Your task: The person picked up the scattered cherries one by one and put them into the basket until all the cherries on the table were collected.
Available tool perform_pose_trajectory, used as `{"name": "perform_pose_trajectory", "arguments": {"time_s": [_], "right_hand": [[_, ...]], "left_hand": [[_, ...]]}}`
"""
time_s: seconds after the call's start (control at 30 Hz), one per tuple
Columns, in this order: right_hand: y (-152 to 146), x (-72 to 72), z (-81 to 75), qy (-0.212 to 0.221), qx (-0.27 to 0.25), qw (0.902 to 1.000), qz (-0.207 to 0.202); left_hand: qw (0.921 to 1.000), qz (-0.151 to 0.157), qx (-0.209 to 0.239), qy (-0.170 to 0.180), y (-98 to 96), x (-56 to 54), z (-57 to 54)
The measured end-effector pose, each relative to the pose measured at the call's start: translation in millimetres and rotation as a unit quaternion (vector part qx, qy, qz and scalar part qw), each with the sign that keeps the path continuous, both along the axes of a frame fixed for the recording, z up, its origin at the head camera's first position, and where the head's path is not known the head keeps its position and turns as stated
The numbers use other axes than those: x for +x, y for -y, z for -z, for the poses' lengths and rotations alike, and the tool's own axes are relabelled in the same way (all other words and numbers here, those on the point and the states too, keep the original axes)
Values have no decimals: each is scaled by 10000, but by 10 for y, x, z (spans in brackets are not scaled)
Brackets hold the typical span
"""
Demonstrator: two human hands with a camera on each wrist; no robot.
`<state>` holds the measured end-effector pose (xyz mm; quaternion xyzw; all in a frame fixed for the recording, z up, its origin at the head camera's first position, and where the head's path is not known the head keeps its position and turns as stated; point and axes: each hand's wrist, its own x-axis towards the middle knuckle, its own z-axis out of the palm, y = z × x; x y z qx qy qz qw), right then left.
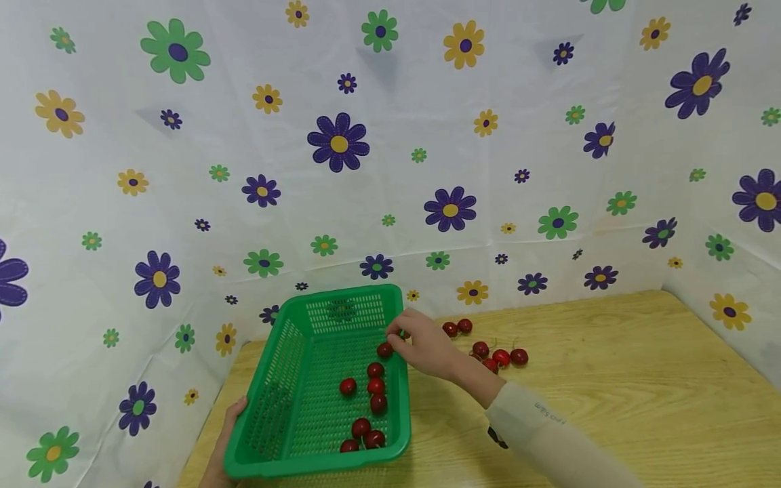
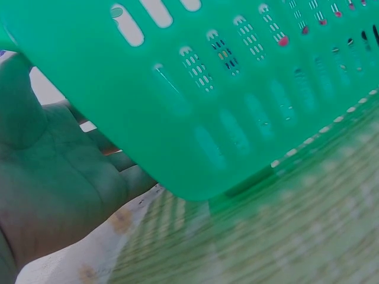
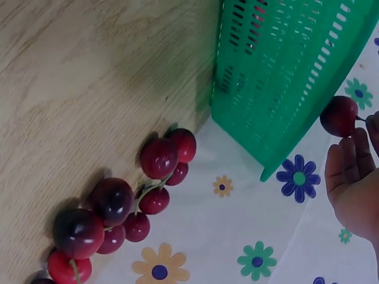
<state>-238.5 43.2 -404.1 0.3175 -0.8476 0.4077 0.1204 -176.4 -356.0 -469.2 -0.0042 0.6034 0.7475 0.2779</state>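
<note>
One round dark-red cherry, stem pinched in right hand, at right rim of rectangular green plastic basket; left hand, fingers straight, at opposite side.

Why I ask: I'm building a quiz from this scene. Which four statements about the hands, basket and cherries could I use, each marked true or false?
1. The basket is green. True.
2. The left hand is inside the basket. False: the left hand is at its outer side.
3. The right hand holds a cherry by its stem. True.
4. All the cherries are in the basket. False: several cherries lie on the table.
</note>
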Motion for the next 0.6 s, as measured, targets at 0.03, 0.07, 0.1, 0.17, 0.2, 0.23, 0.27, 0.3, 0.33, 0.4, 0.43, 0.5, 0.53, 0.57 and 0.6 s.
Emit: {"name": "perform_pose_trajectory", "arguments": {"time_s": [0.03,0.07,0.1,0.17,0.2,0.23,0.27,0.3,0.33,0.4,0.43,0.5,0.53,0.57,0.6], "right_hand": [[18,16,0,-102,99,9999,-19],[36,32,1,-232,188,9995,-46],[51,44,6,-327,287,9990,-63],[89,73,25,-607,444,9971,-112],[106,87,39,-728,494,9960,-138],[123,99,54,-833,535,9950,-155],[141,109,73,-947,551,9938,-178],[157,120,92,-1016,565,9930,-196],[173,130,111,-1086,574,9922,-214],[202,147,149,-1157,600,9912,-251],[216,155,168,-1163,636,9908,-257],[239,167,202,-1204,762,9895,-232],[248,171,219,-1230,875,9884,-187],[257,176,236,-1242,978,9873,-134],[263,179,252,-1221,1099,9864,-58]], "left_hand": [[10000,5,2,15,1,-1,3],[10000,1,6,21,1,-1,4],[10000,-16,-14,33,0,-2,6],[9999,-59,-41,79,7,2,9],[9999,-95,-74,96,8,4,9],[9998,-129,-120,102,7,6,10],[9997,-175,-166,95,6,6,10],[9995,-222,-212,94,4,6,9],[9993,-262,-257,79,1,6,9],[9989,-312,-345,52,-3,7,9],[9987,-326,-377,37,-3,8,11],[9984,-367,-434,15,-6,10,12],[9981,-395,-472,18,-7,12,15],[9977,-435,-517,29,-8,14,17],[9971,-498,-567,40,-13,14,18]]}}
